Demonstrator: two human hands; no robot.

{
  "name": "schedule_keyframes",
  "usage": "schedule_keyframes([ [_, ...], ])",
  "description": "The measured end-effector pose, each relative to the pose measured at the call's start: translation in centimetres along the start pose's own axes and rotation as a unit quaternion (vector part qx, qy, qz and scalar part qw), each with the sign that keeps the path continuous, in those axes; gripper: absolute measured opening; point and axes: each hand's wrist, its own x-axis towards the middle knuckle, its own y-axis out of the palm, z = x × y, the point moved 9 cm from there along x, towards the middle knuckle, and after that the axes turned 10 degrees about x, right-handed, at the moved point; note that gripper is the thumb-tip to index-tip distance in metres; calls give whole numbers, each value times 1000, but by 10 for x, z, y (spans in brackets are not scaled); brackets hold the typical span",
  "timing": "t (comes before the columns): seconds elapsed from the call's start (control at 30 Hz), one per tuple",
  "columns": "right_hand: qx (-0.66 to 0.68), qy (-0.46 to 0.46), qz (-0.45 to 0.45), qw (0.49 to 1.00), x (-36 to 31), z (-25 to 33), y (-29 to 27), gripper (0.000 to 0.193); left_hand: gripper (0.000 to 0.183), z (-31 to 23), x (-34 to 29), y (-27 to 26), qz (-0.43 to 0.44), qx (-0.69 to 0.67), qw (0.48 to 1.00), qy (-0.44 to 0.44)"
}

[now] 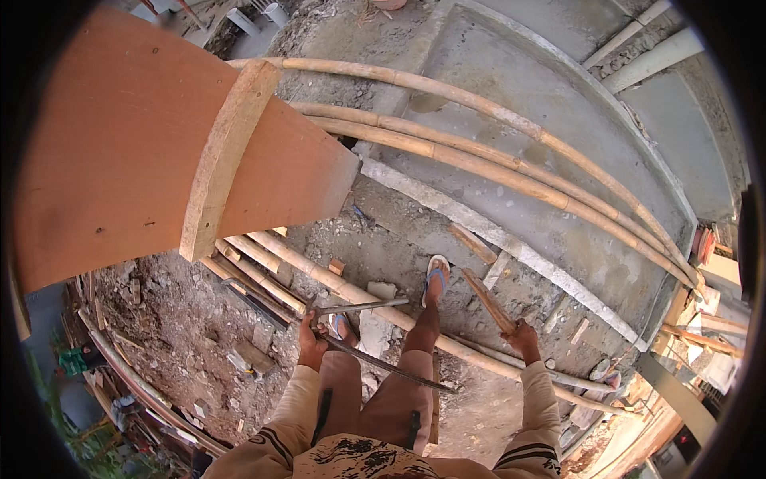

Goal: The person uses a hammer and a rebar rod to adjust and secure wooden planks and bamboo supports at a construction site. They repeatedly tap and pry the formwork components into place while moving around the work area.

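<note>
My left hand (312,342) is closed around the near ends of two bar-like tools, whose kind I cannot make out. A straight grey bar (363,306) points right from the fist; a longer, dark, slightly curved bar (391,369) slants down to the right across my thighs. My right hand (523,342) grips the lower end of a short, rough wooden strip (487,299), which tilts up to the left. Between the hands, a long bamboo pole (359,294) passes by my sandalled feet (436,275).
At the upper left stands a large reddish-brown plywood panel (136,152) with a wooden batten (227,160) across it. Several bamboo poles (479,164) span a wet concrete slab (511,88) with a raised edge (479,231). Rubble (191,319) and wood scraps (471,242) litter the ground.
</note>
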Motion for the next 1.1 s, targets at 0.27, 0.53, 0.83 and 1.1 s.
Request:
schedule_keyframes([
  [0.27,-99,-125,64,985,136,201,72,80,16,27,11,-11,23,-66,997,-41],
  [0.53,53,-171,215,960,105,320,165,62,18,115,57,-119,9,-266,958,-105],
  [0.83,146,-39,612,777,-50,399,366,55,16,119,48,-201,15,-388,918,-87],
  [1.1,-59,-56,666,742,-76,428,478,64,17,109,35,-239,32,-468,881,-58],
])
